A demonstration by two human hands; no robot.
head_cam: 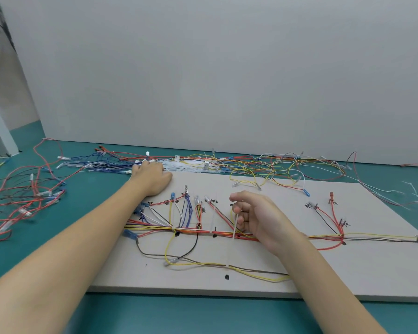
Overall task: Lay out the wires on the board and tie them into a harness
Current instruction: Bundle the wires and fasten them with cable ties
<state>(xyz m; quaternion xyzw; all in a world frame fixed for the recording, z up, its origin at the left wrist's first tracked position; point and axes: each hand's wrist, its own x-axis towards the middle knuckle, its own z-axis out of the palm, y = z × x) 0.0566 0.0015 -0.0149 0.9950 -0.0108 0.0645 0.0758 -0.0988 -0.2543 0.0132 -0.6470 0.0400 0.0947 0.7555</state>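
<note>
At the middle of the board (251, 283), a white tie (235, 226) was pinched in the curled fingers of the right hand (256, 218), its tail standing up from the trunk (203, 231) of red, yellow and orange wires. The left hand (152, 175) was laid knuckles-up at the board's far edge, reaching into the pile of spare ties (179, 166); whether anything was gripped there could not be told, the fingertips being hidden.

Risks, as judged from here: with the trunk held by one hand only, a sharp pull on the tie could drag the bundle off its marked line, or a branch wire just beside it could be caught in the loop. The loose yellow wire (227, 264) and brown wire (256, 270) nearer the front edge lay outside the trunk and could be left untied.

Outward, tangles of loose wires (22, 201) were spread on the green table (203, 317). The handwritten marks on the board were too small to be read, the tie's head was covered by the fingers, and the trunk's right end was cut off by the frame.
</note>
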